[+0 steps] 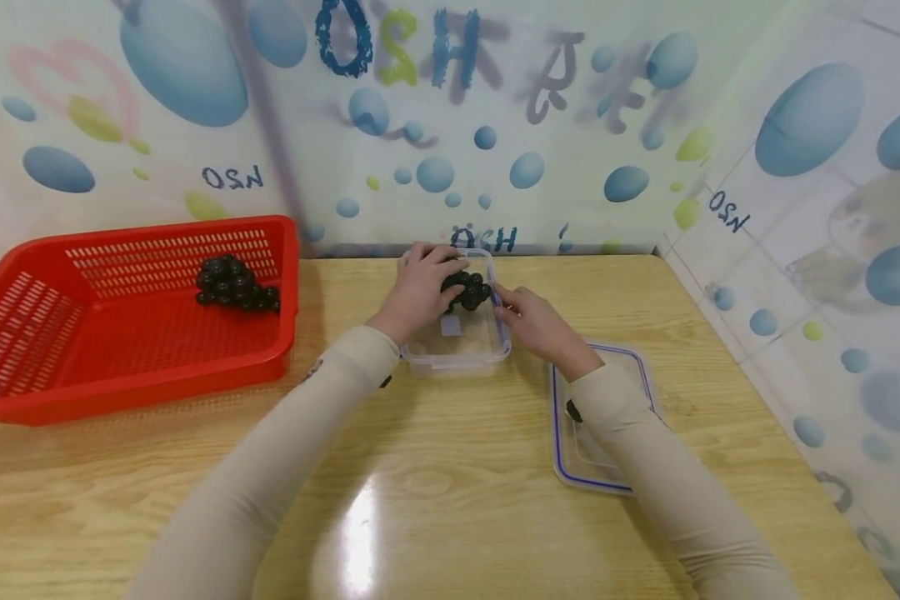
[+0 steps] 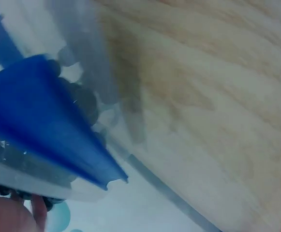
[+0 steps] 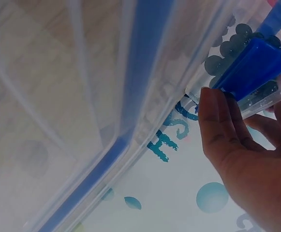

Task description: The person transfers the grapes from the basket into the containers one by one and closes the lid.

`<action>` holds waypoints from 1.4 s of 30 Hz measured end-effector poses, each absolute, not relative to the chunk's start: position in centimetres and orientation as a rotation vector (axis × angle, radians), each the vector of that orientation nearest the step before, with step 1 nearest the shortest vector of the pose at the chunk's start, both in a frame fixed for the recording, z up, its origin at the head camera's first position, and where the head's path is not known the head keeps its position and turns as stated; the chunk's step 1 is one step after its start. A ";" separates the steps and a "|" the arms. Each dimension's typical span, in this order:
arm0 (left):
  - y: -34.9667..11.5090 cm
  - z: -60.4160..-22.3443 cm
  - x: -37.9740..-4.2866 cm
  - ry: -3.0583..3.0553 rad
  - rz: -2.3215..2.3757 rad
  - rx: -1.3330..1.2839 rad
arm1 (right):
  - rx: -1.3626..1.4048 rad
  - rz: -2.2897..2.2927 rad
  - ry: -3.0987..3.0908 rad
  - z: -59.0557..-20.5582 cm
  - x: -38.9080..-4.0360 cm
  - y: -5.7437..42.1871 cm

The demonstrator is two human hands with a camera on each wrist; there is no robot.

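A clear plastic food container (image 1: 457, 362) with blue latches stands near the table's back edge. In it lies a bunch of dark grapes (image 1: 474, 292). My left hand (image 1: 420, 287) reaches over the container's left side and holds the bunch, fingers bent over it and thumb across the grapes. My right hand (image 1: 536, 325) is at the container's right wall. In the right wrist view its extended fingers (image 3: 217, 111) touch the blue latch (image 3: 251, 67), with grapes showing through the wall behind. The left wrist view shows another blue latch (image 2: 48, 116) hanging down close up.
On the left stands a red plastic basket (image 1: 288, 333) with another bunch of dark grapes (image 1: 232, 283) inside. A clear lid (image 1: 570, 475) with a blue seal lies on the wooden table (image 1: 435, 483), partly under my right forearm. Patterned wall covering (image 1: 435, 133) rises behind and at the right.
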State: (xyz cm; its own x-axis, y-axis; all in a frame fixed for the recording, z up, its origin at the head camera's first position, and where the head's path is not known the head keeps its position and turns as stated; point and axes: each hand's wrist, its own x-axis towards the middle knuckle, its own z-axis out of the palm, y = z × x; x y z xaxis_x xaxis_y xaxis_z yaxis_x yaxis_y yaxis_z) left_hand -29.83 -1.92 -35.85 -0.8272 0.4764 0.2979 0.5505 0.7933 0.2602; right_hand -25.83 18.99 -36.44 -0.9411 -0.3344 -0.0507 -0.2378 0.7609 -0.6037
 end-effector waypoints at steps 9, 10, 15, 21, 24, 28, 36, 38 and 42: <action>-1.2 -37.3 -29.9 -2.859 -0.205 -0.870 | -0.456 -0.917 2.799 -36.7 -26.0 19.0; -1.1 -37.4 -29.9 -2.866 -0.167 -0.875 | -0.452 -0.918 2.801 -36.6 -26.0 19.0; -0.5 -37.2 -29.8 -2.847 -0.024 -0.877 | -0.438 -0.935 2.797 -36.5 -26.0 19.0; -0.6 -37.0 -29.6 -2.877 -0.055 -0.896 | -0.431 -0.928 2.810 -36.3 -25.9 18.7; -0.6 -37.1 -29.6 -2.883 -0.049 -0.904 | -0.424 -0.927 2.812 -36.3 -25.9 18.7; -0.6 -37.6 -29.7 -2.868 -0.008 -0.899 | -0.427 -0.918 2.816 -36.7 -25.9 18.8; -2.0 -35.8 -28.8 -2.889 -0.142 -0.888 | -0.430 -0.937 2.793 -37.0 -25.8 18.7; -2.8 -34.0 -28.3 -2.901 -0.192 -0.865 | -0.430 -0.937 2.788 -36.9 -25.7 18.7; -5.6 -29.0 -27.3 -2.953 -0.293 -0.770 | -0.422 -0.946 2.783 -36.6 -25.6 18.8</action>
